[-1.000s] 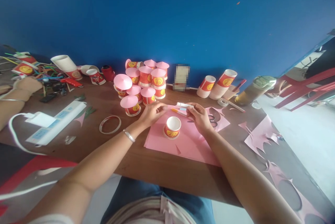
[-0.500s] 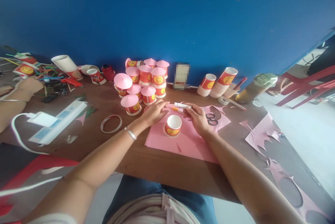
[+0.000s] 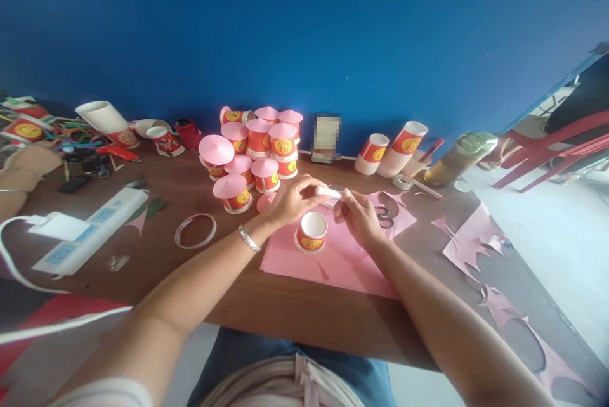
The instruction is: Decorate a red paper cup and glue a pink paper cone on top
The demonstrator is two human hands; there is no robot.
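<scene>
Between my two hands is a small white tube (image 3: 329, 193), held level above pink paper; its kind I cannot make out. My left hand (image 3: 297, 199) pinches its left end. My right hand (image 3: 358, 213) grips the right end with thumb and fingers. Just below stands a short red-and-white paper cup piece (image 3: 312, 234), open side up, on the stack of pink paper (image 3: 285, 262). Scissors (image 3: 384, 217) lie partly behind my right hand. Left of my left hand stand several red cups with pink cone roofs (image 3: 230, 188).
At left lie a power strip (image 3: 90, 234), a tape ring (image 3: 195, 231) and another person's hand (image 3: 35, 163) by a pile of cords. Paper cups (image 3: 403, 147), a tape roll (image 3: 403, 182) and a bottle (image 3: 457, 163) stand back right. Pink scraps (image 3: 476, 239) lie at the right edge.
My left hand has moved right and up and now grips the left end of the white tube. Earlier only my right hand held it. The view has shifted slightly.
</scene>
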